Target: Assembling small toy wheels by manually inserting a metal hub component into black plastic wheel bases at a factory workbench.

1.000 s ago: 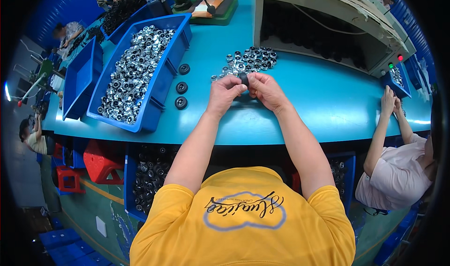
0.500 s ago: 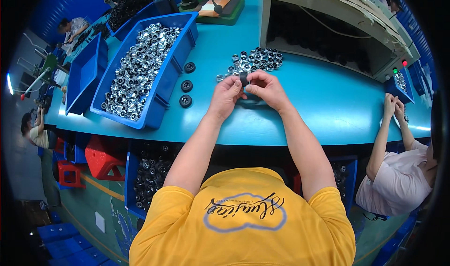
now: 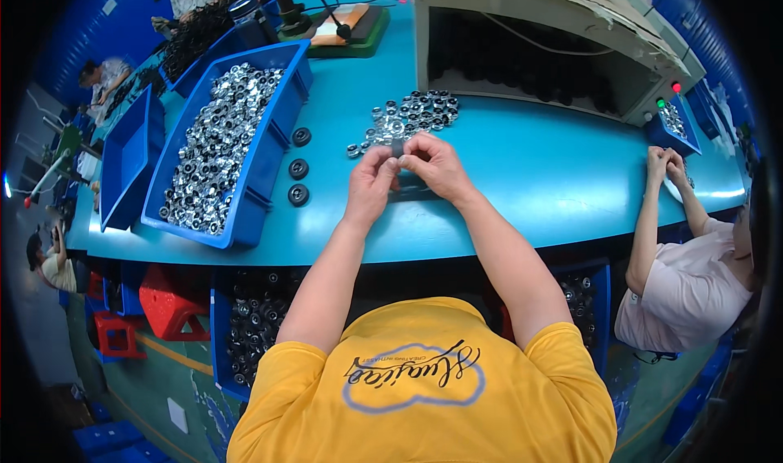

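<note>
Both of my hands meet over the blue-green table, close to the near side of a loose pile of small silver-and-black wheel hubs (image 3: 424, 110). Between their fingertips is a small dark wheel-like piece (image 3: 398, 147), mostly covered by the fingers. My left hand (image 3: 372, 181) pinches it from the left, thumb bent inward. On the other side my right hand (image 3: 433, 166) grips it with thumb and fingers, and the two thumbs nearly touch. Left of my hands, three black wheels (image 3: 298, 168) lie in a row on the table.
A long blue bin (image 3: 265, 177) full of hubs stands at left, beside another blue bin (image 3: 110, 210). A beige box-shaped machine (image 3: 422, 39) with a dark opening sits at the back right. Under the table are bins of black wheels (image 3: 257, 324). A co-worker (image 3: 685, 292) sits at right.
The whole view has shifted, so the bins, pile and machine appear further left. My hands stay together on the dark piece, with the fingers slightly rearranged around it.
</note>
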